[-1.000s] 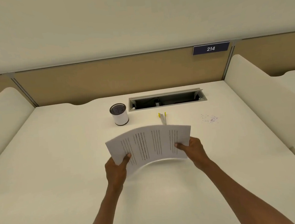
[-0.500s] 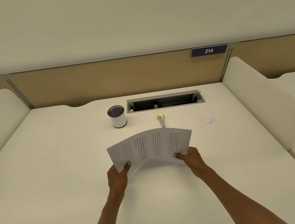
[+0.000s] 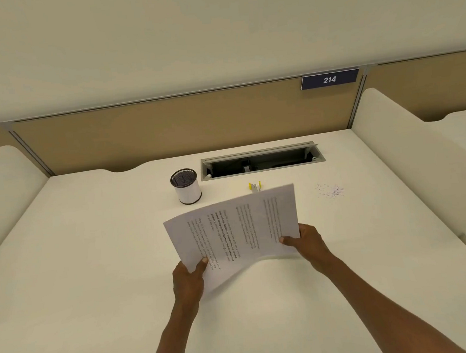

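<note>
A printed sheet of paper [image 3: 236, 229] with lines of text is held above the cream desk [image 3: 93, 273], turned sideways and tilted up towards the right. My left hand [image 3: 188, 278] pinches its lower left corner, thumb on top. My right hand [image 3: 306, 243] pinches its right edge, thumb on the printed face. The paper bows slightly between the two hands.
A white pen cup [image 3: 186, 186] with a dark mesh inside stands behind the paper. A small yellow and white object [image 3: 254, 186] lies just past the paper's top edge. An open cable tray [image 3: 261, 164] sits at the back, purple specks [image 3: 331, 190] to the right. Padded dividers flank the desk.
The sheet has flattened from a strong arch and tilted up to the right. Both hands keep their pinch and have shifted slightly.
</note>
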The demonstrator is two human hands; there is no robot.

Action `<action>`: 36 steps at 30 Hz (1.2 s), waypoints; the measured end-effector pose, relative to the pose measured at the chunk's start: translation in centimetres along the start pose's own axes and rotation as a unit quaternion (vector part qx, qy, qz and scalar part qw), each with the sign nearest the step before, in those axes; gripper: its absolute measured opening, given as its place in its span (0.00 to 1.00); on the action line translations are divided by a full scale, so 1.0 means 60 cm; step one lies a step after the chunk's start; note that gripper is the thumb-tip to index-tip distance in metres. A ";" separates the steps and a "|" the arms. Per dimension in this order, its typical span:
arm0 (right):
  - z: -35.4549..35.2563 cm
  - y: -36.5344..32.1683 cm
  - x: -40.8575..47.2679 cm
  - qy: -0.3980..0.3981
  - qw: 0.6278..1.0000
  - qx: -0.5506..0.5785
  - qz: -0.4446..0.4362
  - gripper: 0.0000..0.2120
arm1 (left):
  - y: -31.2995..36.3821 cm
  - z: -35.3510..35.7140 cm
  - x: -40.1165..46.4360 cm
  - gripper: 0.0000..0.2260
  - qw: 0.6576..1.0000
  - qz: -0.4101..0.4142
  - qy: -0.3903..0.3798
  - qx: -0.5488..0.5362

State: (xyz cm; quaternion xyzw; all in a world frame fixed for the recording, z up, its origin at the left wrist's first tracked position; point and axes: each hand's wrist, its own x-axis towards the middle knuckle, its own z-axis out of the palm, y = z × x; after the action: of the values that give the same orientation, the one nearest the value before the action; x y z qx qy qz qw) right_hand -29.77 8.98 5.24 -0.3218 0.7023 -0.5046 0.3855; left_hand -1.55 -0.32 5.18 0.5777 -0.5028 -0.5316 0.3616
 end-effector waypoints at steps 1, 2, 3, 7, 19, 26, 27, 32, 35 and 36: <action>-0.004 -0.005 0.003 0.001 1.000 -0.010 -0.008 0.14 | 0.001 -0.001 0.003 0.14 1.000 -0.013 -0.001 0.001; -0.008 -0.009 0.007 0.006 1.000 -0.016 -0.012 0.12 | 0.000 -0.002 0.007 0.15 1.000 -0.025 -0.006 -0.004; -0.013 -0.014 0.009 0.013 1.000 -0.023 -0.014 0.11 | -0.001 -0.003 0.011 0.17 0.999 -0.039 -0.016 -0.008; -0.024 -0.036 0.020 0.018 0.997 -0.062 -0.035 0.09 | -0.009 0.002 0.007 0.18 0.994 -0.097 -0.052 -0.019; -0.052 -0.100 0.063 -0.072 0.977 -0.199 -0.039 0.03 | 0.023 -0.014 0.039 0.27 0.986 -0.135 0.071 0.070; -0.051 -0.134 0.111 -0.138 0.952 -0.270 -0.050 0.05 | 0.106 0.029 0.099 0.21 0.990 0.067 0.041 0.120; -0.048 -0.140 0.115 -0.147 0.947 -0.280 -0.056 0.04 | 0.119 0.042 0.105 0.20 0.989 0.087 0.013 0.122; -0.026 -0.159 0.136 -0.183 0.927 -0.319 -0.072 0.07 | 0.156 0.095 0.123 0.17 0.981 0.100 -0.088 0.139; -0.023 -0.156 0.154 -0.198 0.917 -0.340 -0.067 0.11 | 0.143 0.102 0.130 0.09 0.984 0.090 -0.092 0.126; -0.022 -0.152 0.160 -0.203 0.914 -0.347 -0.063 0.11 | 0.134 0.102 0.133 0.08 0.987 0.079 -0.082 0.115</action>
State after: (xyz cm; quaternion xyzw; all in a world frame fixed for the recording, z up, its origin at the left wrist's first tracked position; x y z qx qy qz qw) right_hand -35.13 -1.08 12.15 -0.5742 0.7181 -0.1761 0.3516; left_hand -9.72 -9.15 9.81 0.5285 -0.6323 -0.4859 0.2911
